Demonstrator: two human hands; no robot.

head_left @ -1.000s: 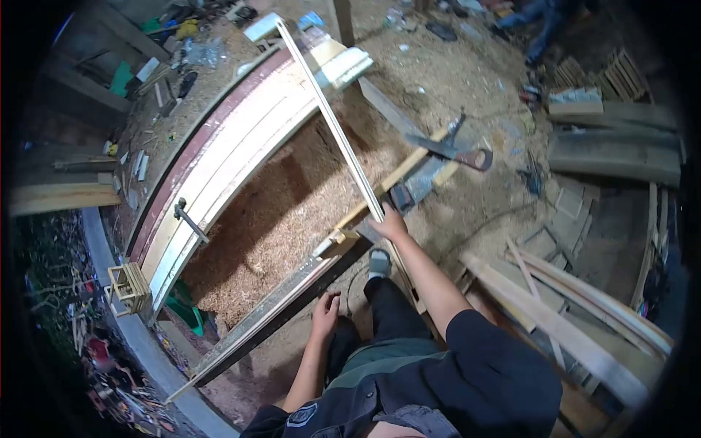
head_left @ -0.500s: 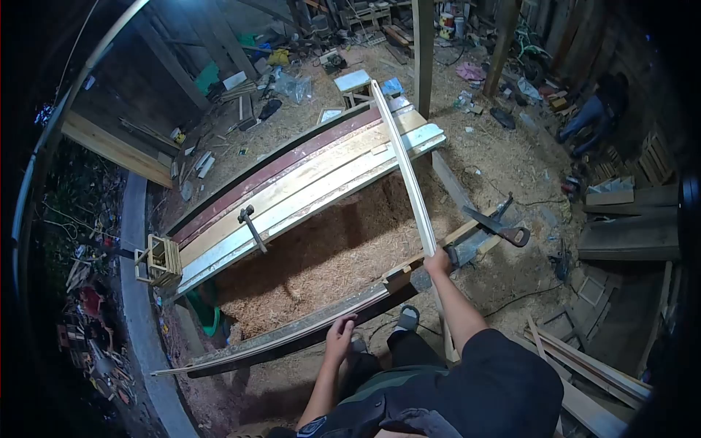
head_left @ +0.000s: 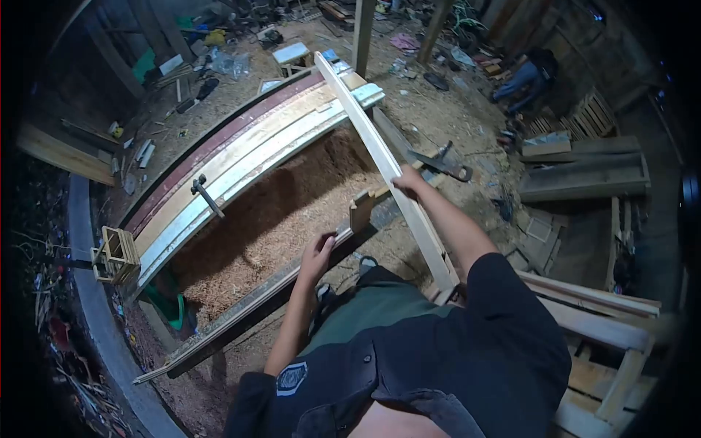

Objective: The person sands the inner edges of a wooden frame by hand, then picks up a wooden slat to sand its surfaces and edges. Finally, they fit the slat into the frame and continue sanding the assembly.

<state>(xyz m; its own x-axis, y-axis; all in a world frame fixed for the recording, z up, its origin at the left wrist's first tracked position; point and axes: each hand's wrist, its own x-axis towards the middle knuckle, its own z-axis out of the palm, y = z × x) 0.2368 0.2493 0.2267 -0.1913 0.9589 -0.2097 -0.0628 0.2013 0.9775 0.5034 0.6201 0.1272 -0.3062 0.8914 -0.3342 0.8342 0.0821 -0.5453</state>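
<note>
My right hand [head_left: 410, 180] is closed around a long pale wooden plank [head_left: 365, 124]. Its far end rests across the boards of the bench, and its near end reaches down beside my body. My left hand [head_left: 317, 257] lies at the right end of a thin wooden strip [head_left: 241, 314] on the near beam, its fingers curled over it; the undersides of the fingers are hidden. A short wood block [head_left: 360, 212] stands just past that end. A hammer [head_left: 207, 196] lies on the bench boards [head_left: 241, 164], and a handsaw [head_left: 445, 166] rests right of the plank.
Wood shavings [head_left: 255, 233] fill the gap between bench and near beam. A small slatted wooden frame [head_left: 115, 254] sits at the bench's left end. Upright posts [head_left: 363, 36] stand behind. Another person [head_left: 526, 77] bends down at far right. Stacked timber [head_left: 599, 314] lies at my right.
My right hand has drawn the plank towards me, so its near end now extends past my hand beside my body. My left hand has moved onto the strip's end. The view has shifted right.
</note>
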